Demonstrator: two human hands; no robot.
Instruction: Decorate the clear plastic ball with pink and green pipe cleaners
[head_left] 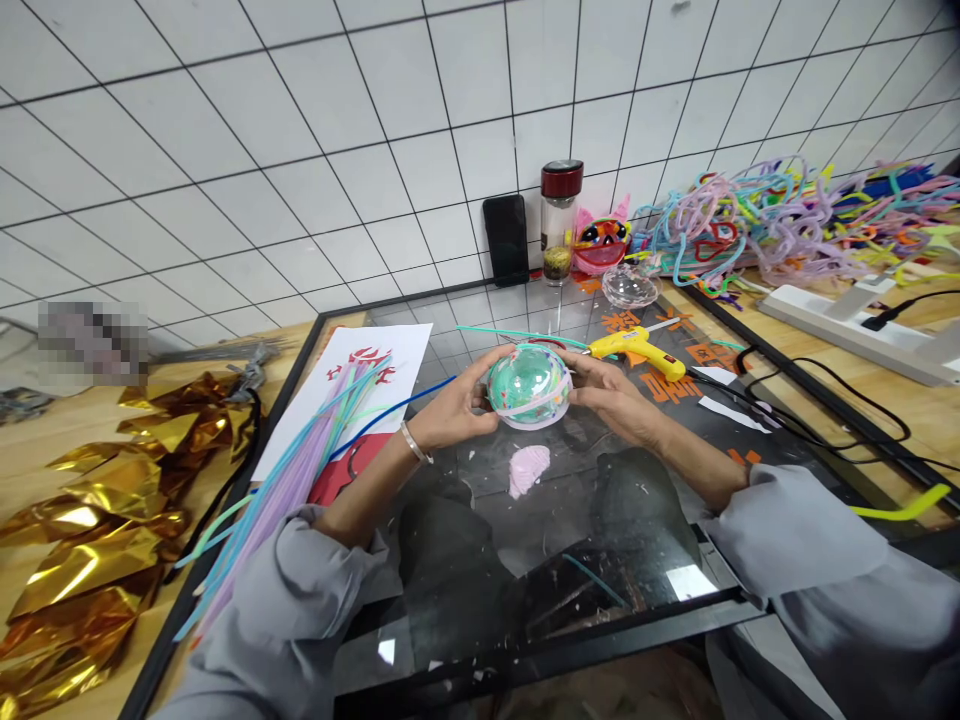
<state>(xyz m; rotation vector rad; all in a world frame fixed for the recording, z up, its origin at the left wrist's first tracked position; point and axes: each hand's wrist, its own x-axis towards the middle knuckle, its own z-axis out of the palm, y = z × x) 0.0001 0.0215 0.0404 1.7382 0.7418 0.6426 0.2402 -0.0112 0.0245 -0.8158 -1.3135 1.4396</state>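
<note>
A clear plastic ball (529, 385) with green, pink and white pieces inside is held above a black glass sheet (525, 560). My left hand (457, 405) grips its left side with curled fingers. My right hand (611, 395) grips its right side the same way. A silver bracelet sits on my left wrist. Below the ball a small pink piece (529, 468) lies on the glass.
A yellow glue gun (637, 348) lies just beyond my right hand, its cable running right. Long pipe cleaners (300, 470) and gold foil (97, 520) lie left. Behind stand a phone (505, 240), a jar (559, 220), a clear half-shell (628, 287), tangled pipe cleaners (787, 220) and a power strip (855, 315).
</note>
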